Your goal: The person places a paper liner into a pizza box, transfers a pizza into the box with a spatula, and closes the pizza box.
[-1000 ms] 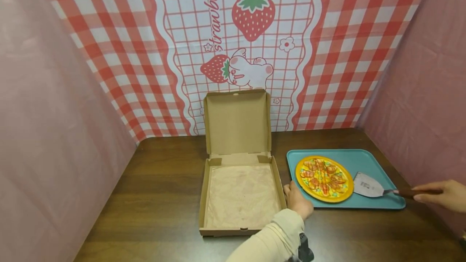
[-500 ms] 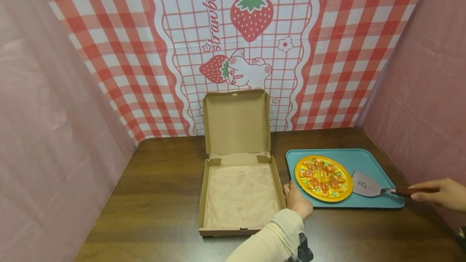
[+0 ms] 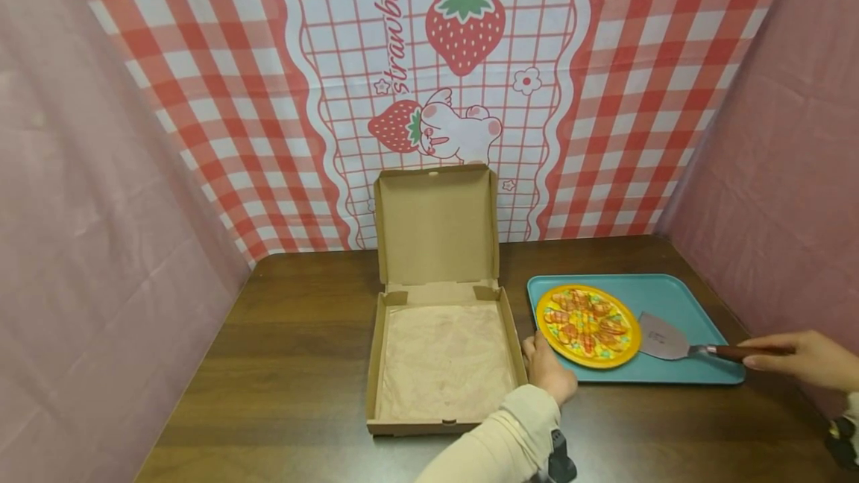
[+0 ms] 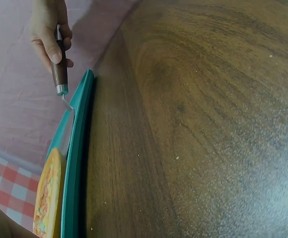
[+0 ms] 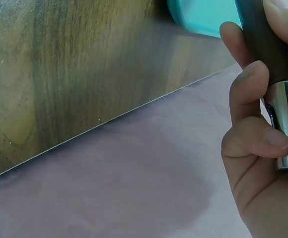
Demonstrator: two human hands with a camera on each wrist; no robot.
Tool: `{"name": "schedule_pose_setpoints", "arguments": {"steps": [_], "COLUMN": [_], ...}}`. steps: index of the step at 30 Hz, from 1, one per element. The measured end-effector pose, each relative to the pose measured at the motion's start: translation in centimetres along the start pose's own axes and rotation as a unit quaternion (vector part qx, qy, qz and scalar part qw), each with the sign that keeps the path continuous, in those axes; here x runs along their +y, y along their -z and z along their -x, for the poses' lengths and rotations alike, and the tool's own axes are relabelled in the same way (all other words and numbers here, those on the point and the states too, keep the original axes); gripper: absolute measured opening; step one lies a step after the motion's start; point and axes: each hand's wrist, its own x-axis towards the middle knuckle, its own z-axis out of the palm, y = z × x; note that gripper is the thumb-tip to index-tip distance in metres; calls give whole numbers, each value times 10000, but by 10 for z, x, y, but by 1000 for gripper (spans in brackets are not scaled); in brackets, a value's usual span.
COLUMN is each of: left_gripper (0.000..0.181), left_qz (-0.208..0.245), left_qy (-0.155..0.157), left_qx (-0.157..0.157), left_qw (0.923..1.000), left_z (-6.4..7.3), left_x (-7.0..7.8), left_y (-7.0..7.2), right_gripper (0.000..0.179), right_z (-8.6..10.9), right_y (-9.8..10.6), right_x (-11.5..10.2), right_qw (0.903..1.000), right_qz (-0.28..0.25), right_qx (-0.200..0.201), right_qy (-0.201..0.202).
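The right hand (image 3: 801, 356) is gripping the spatula (image 3: 721, 351), the left hand (image 3: 550, 371) is resting at the edge of the tray (image 3: 661, 293) (whether its fingers are clamped I cannot tell), and the pizza (image 3: 589, 325), lying there, is probably calling for a low, flat blade (image 3: 663, 338).

turquoise tray (image 3: 671, 291) near your tabletop's (image 3: 302, 364) right edge, round yellow-rimmed pizza (image 3: 588, 325) by its left edge, brown-handled spatula (image 3: 679, 344) over its right edge, blade meeting pizza

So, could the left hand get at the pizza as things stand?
Probably yes: the left hand is by the left edge of the tray, near the pizza, and the spatula on the other side leaves the way free.
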Motion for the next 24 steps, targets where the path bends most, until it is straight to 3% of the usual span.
{"name": "schedule_pose_setpoints", "arguments": {"steps": [12, 24], "left_gripper": [84, 86], "left_qz": [3, -112], "left_qy": [61, 57], "left_qx": [-75, -218], "left_qw": [10000, 9997], "left_z": [1, 0], "left_x": [1, 0], "left_y": [1, 1], "right_gripper": [48, 54], "right_z": [-6, -23], "right_y": [-3, -12], "right_x": [-13, -37], "right_qw": [9997, 9981], "right_qz": [1, -427], "right_qx": [80, -249], "right_qy": [-244, -365]}}
